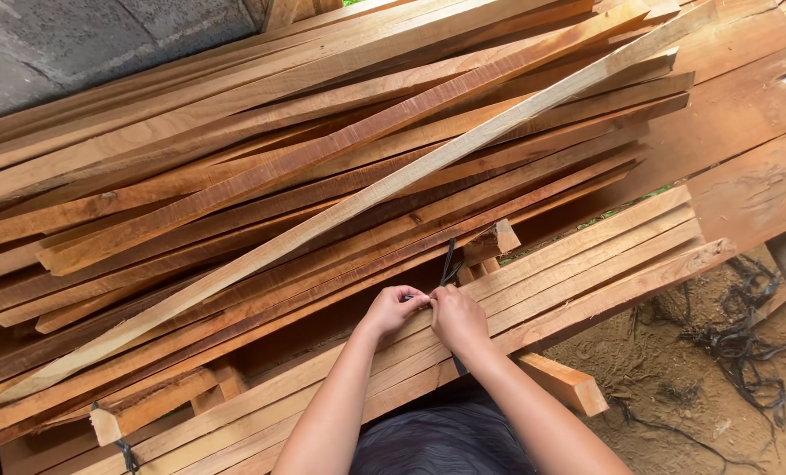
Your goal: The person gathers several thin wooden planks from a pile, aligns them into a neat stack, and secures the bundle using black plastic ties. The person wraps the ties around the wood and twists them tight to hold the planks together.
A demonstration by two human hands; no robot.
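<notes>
Pinched between the fingertips of both hands is a thin black plastic strap (447, 264), with the left hand (394, 309) and the right hand (457, 318) pressed together right over a bundle of pale flat wooden slats (587, 264). The strap's loose ends are stuck up just above the grip, so it looks like it's being knotted there to keep the slats tight. Behind the grip, a big loose heap of reddish-brown sawn timber strips (323, 158) is piled diagonally. Off to the right of the grip, scraps of black strapping (745, 343) are scattered on sandy ground (675, 378).
</notes>
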